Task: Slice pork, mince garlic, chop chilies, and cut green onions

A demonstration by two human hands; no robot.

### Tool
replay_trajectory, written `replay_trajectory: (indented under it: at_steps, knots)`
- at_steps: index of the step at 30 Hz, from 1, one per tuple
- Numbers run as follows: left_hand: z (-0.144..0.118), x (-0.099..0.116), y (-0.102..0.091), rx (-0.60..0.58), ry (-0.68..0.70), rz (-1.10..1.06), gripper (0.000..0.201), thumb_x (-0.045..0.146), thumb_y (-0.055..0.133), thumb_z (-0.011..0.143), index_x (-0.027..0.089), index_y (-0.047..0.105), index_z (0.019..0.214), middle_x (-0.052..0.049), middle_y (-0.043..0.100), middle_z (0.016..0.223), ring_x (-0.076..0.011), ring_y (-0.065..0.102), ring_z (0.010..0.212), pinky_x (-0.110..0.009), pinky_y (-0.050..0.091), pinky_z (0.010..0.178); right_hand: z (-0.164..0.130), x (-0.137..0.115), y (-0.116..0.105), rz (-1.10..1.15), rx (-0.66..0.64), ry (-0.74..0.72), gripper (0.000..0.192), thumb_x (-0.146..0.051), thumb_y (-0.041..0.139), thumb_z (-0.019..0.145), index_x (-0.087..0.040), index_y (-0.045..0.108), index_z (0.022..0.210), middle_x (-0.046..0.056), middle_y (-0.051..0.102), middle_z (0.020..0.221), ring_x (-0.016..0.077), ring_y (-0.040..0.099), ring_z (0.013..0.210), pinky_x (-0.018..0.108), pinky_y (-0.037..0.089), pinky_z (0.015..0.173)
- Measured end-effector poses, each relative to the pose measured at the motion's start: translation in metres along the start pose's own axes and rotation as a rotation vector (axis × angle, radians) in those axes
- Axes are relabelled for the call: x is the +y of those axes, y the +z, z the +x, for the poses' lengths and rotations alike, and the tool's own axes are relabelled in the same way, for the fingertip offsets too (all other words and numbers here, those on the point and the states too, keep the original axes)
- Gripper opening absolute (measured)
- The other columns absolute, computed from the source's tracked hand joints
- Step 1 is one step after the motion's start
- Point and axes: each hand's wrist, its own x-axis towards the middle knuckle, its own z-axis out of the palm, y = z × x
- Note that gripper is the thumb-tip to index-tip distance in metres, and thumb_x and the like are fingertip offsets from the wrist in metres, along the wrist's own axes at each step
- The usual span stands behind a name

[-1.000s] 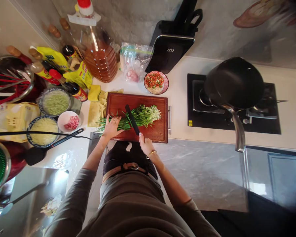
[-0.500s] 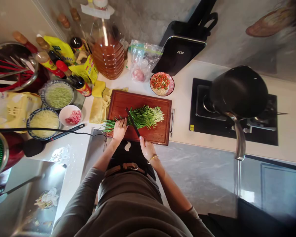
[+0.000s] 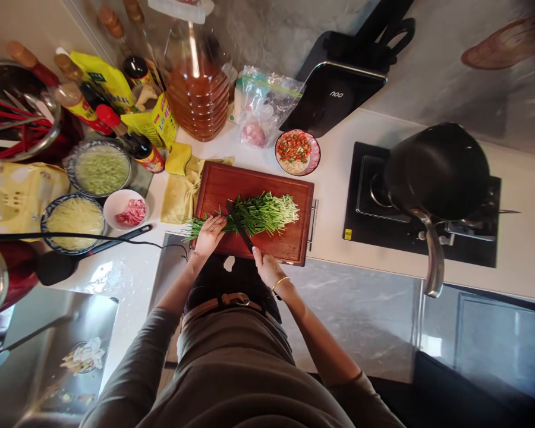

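On the brown wooden cutting board lies a bunch of green chives, cut into short lengths toward the right. My right hand is closed around the handle of a dark kitchen knife, whose blade slants across the chives. Just left of the blade, my left hand presses down on the uncut part of the bunch, fingers together. Green ends stick out beyond that hand over the board's left edge. The blade's lower edge is hidden among the chives.
A plate of chopped red pepper and garlic sits behind the board. At left are a bowl of pink meat, bowls of shreds, bottles and a sink. A dark pan rests on the stove at right.
My left hand has slid a little to the left along the chives, away from the blade. The knife stays at nearly the same place on the bunch. The camera view has shifted slightly.
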Motion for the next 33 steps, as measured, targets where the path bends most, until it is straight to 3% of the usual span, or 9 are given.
replay_trajectory:
  at_steps: [6, 10, 13, 16, 19, 23, 28, 31, 33]
  knots:
    - [0.000, 0.000, 0.004, -0.004, -0.043, -0.041, 0.034, 0.026, 0.040, 0.091, 0.019, 0.056, 0.120, -0.007, 0.061, 0.124, -0.0179, 0.049, 0.124, -0.044, 0.033, 0.112, 0.029, 0.000, 0.023, -0.044, 0.108, 0.052, 0.057, -0.044, 0.026, 0.096, -0.010, 0.069, 0.081, 0.023, 0.069, 0.090, 0.0257, 0.066, 0.092, 0.031, 0.045, 0.080]
    - [0.002, 0.012, -0.001, 0.003, -0.092, -0.021, 0.037, 0.022, 0.042, 0.089, 0.019, 0.053, 0.124, -0.007, 0.057, 0.128, -0.0184, 0.046, 0.126, -0.044, 0.031, 0.113, 0.036, 0.008, 0.030, 0.044, 0.126, -0.031, 0.062, -0.041, 0.016, 0.097, -0.015, 0.066, 0.071, 0.015, 0.067, 0.071, 0.0212, 0.066, 0.077, 0.030, 0.045, 0.075]
    - [0.003, 0.024, -0.011, -0.012, -0.116, 0.021, 0.050, 0.020, 0.047, 0.083, 0.018, 0.043, 0.133, -0.009, 0.053, 0.133, -0.0206, 0.042, 0.129, -0.046, 0.024, 0.115, 0.028, 0.012, 0.023, 0.110, 0.136, -0.093, 0.063, -0.041, 0.013, 0.097, -0.019, 0.061, 0.064, 0.009, 0.062, 0.059, 0.0184, 0.064, 0.067, 0.027, 0.044, 0.069]
    - [0.001, 0.030, -0.026, -0.039, -0.115, 0.077, 0.069, 0.024, 0.055, 0.078, 0.015, 0.029, 0.141, -0.012, 0.045, 0.140, -0.0257, 0.033, 0.135, -0.054, 0.008, 0.117, 0.014, 0.010, 0.015, 0.102, 0.205, -0.089, 0.057, -0.041, 0.016, 0.097, -0.019, 0.060, 0.067, 0.006, 0.061, 0.059, 0.0185, 0.063, 0.067, 0.026, 0.042, 0.068]
    - [-0.004, 0.028, -0.039, -0.053, -0.111, 0.113, 0.073, 0.029, 0.058, 0.076, 0.015, 0.027, 0.141, -0.013, 0.040, 0.143, -0.0290, 0.028, 0.137, -0.058, 0.000, 0.114, -0.001, 0.006, 0.010, 0.104, 0.203, -0.108, 0.055, -0.043, 0.017, 0.096, -0.020, 0.059, 0.070, 0.005, 0.061, 0.058, 0.0176, 0.062, 0.064, 0.025, 0.041, 0.065]
    - [-0.008, 0.022, -0.038, 0.023, -0.216, 0.107, 0.054, 0.029, 0.057, 0.076, 0.017, 0.042, 0.127, -0.013, 0.053, 0.129, -0.0286, 0.039, 0.129, -0.057, 0.004, 0.114, -0.012, 0.003, 0.012, 0.092, 0.166, -0.147, 0.054, -0.043, 0.017, 0.096, -0.020, 0.060, 0.074, 0.005, 0.063, 0.060, 0.0177, 0.063, 0.064, 0.025, 0.041, 0.064]
    - [0.000, 0.036, -0.023, 0.184, -0.415, 0.059, 0.018, 0.017, 0.053, 0.072, 0.022, 0.058, 0.089, -0.008, 0.057, 0.116, -0.0278, 0.045, 0.120, -0.057, 0.017, 0.110, -0.013, 0.005, 0.019, 0.057, 0.200, -0.129, 0.056, -0.044, 0.015, 0.096, -0.019, 0.061, 0.076, 0.007, 0.065, 0.065, 0.0198, 0.064, 0.067, 0.027, 0.042, 0.066]
    - [0.003, 0.045, -0.024, 0.188, -0.440, 0.035, 0.013, 0.016, 0.053, 0.072, 0.024, 0.063, 0.073, -0.004, 0.058, 0.114, -0.0299, 0.039, 0.125, -0.062, 0.012, 0.108, -0.012, 0.009, 0.019, 0.088, 0.197, -0.121, 0.060, -0.046, 0.012, 0.095, -0.019, 0.062, 0.078, 0.006, 0.062, 0.058, 0.0190, 0.062, 0.061, 0.027, 0.041, 0.063]
    - [-0.001, 0.045, -0.028, 0.169, -0.435, 0.016, 0.017, 0.019, 0.051, 0.076, 0.026, 0.066, 0.075, -0.003, 0.059, 0.115, -0.0306, 0.037, 0.127, -0.063, 0.010, 0.108, -0.013, 0.010, 0.019, 0.116, 0.196, -0.119, 0.061, -0.048, 0.010, 0.095, -0.019, 0.062, 0.080, 0.005, 0.061, 0.057, 0.0187, 0.061, 0.059, 0.026, 0.041, 0.061]
